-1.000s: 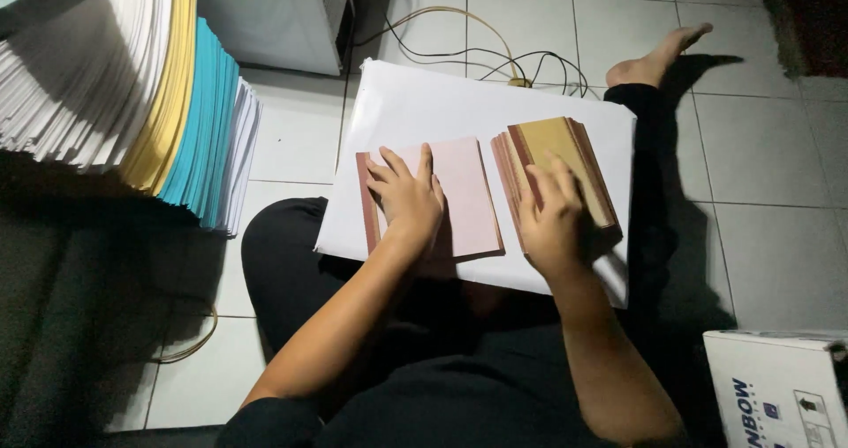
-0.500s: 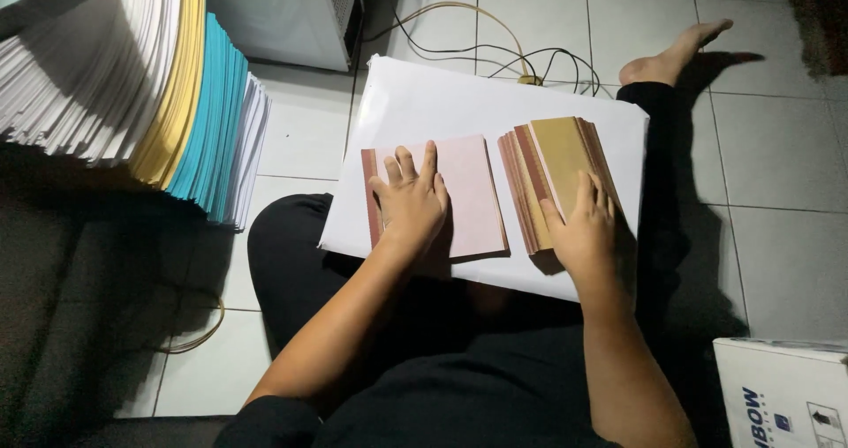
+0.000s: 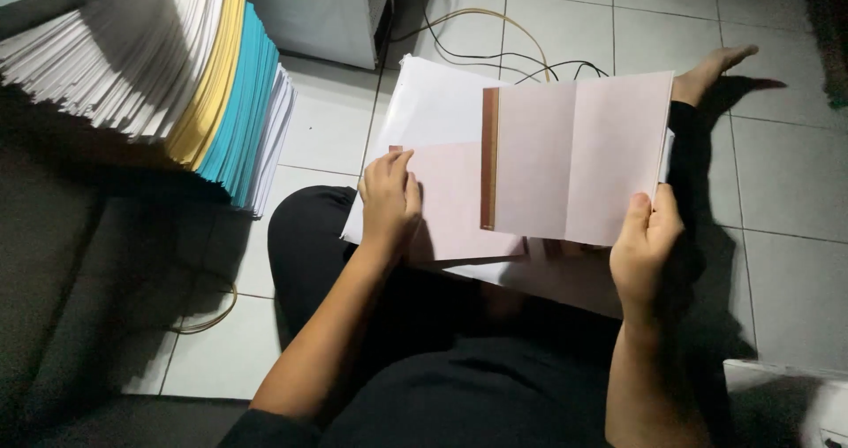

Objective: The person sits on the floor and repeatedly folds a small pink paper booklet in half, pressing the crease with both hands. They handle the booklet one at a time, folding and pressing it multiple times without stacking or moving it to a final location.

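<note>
Right hand (image 3: 649,249) pinches the lower corner of a pale pink folded sheet (image 3: 579,161), smooth card with a brown strip down its left edge, lifted over the lap. Left hand (image 3: 389,201) lies flat, fingers together, on a second pink sheet (image 3: 459,205) resting on large white paper (image 3: 433,103). Glossy grey floor tiles (image 3: 777,174) surround; a fanned paper stack (image 3: 177,68), white, yellow and teal, stands left.

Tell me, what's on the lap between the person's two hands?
In the head view, a pale pink sheet lies flat under the left hand. Above it, the right hand lifts a folded pink sheet with a brown edge strip.
</note>
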